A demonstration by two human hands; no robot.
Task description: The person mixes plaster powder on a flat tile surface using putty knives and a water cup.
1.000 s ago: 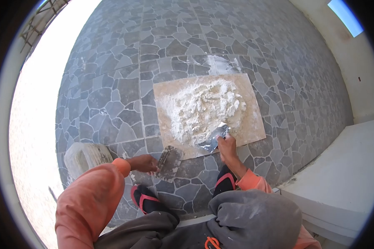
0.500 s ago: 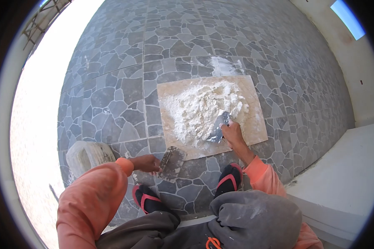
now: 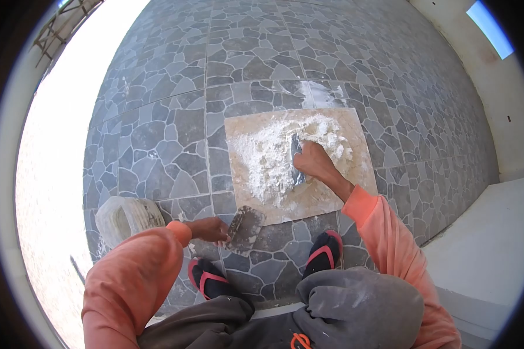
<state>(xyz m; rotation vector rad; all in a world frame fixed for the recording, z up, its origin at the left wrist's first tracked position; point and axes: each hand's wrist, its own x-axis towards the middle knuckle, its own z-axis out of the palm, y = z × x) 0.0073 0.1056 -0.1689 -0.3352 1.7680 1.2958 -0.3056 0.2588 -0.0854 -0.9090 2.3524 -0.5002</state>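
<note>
A heap of white powder [image 3: 268, 166] lies spread over a beige tile [image 3: 355, 200] on the floor. In it stands a steel trowel [image 3: 297, 168], seen nearly edge-on, with my right hand [image 3: 314, 160] closed around its grip. The lower part of that blade is against the powder. Near the tile's lower left corner, my left hand [image 3: 213, 229] grips a second, wide trowel [image 3: 249, 228] crusted with dried material. Its flat blade is held low, close to the floor; whether it touches cannot be made out.
A whitish, dirty plastic container [image 3: 122, 218] with a cut-open top stands left of my left hand. My feet in red-strapped flip-flops [image 3: 326, 253] are just below the tile. White residue [image 3: 320, 93] marks the stone-patterned floor [image 3: 169, 139] beyond it. A white ledge [image 3: 477, 232] runs along the right.
My right hand has moved up and slightly left with its trowel, from the heap's near side toward its middle, turning the blade edge-on. The left hand and its trowel stay nearly still.
</note>
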